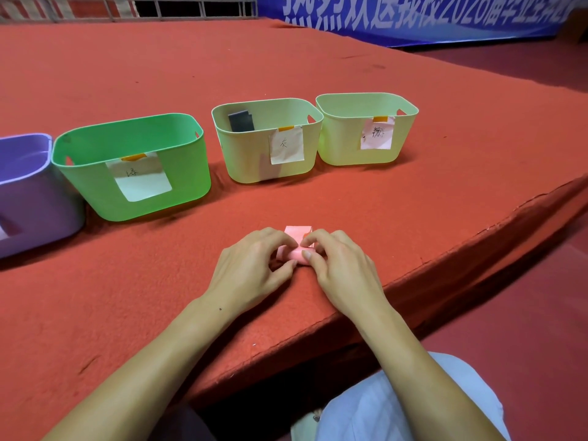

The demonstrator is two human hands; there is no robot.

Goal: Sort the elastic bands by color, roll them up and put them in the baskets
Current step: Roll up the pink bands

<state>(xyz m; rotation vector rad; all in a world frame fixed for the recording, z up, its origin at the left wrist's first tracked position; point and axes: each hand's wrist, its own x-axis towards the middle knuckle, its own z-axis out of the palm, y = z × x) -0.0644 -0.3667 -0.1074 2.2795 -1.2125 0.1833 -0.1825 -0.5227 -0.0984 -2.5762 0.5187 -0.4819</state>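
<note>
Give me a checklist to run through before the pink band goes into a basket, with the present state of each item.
1. Both hands hold the pink elastic band: left hand and right hand pinch it. Ok.
2. Band fully rolled: a flat tail lies past the fingers. Not ok.
3. Pink-labelled basket upright, mouth unobstructed. Ok.
4. Its inside free of other colours: cannot tell.
5. Grey-labelled basket holds only a dark roll: ok.
6. Band lies well back from the table edge. Ok.

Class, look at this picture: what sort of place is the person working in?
Probably a carpeted stage in a school or event hall: red carpet over a raised platform edge, a blue banner with large white characters, and a metal railing behind.
</note>
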